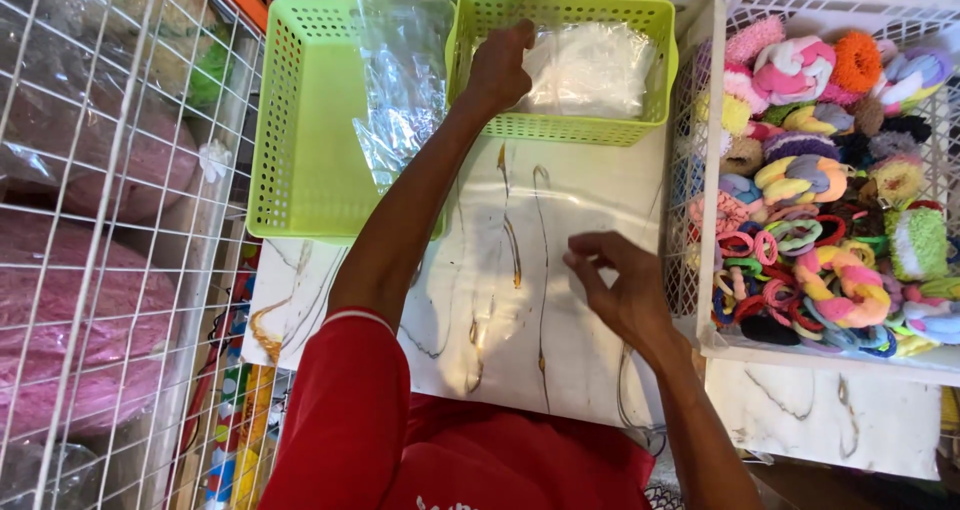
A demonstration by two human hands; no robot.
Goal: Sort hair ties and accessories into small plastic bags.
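My left hand (497, 65) reaches over the front rim of a small green basket (560, 128), and its fingers close on the pile of clear plastic bags (590, 68) inside. My right hand (620, 285) hovers low over the white marbled table top (500, 300), next to a white crate. Its thumb and fingertips are pinched close together. Whether a thin clear film is between them cannot be made out. Both arms come from a red sleeve (350, 420) at the bottom.
A larger green basket (300, 120) at the left holds crumpled clear plastic (400, 80). A white crate (700, 300) on the right is full of colourful hair ties and scrunchies (820, 180). A white wire rack (110, 220) with bagged pink goods stands at the far left.
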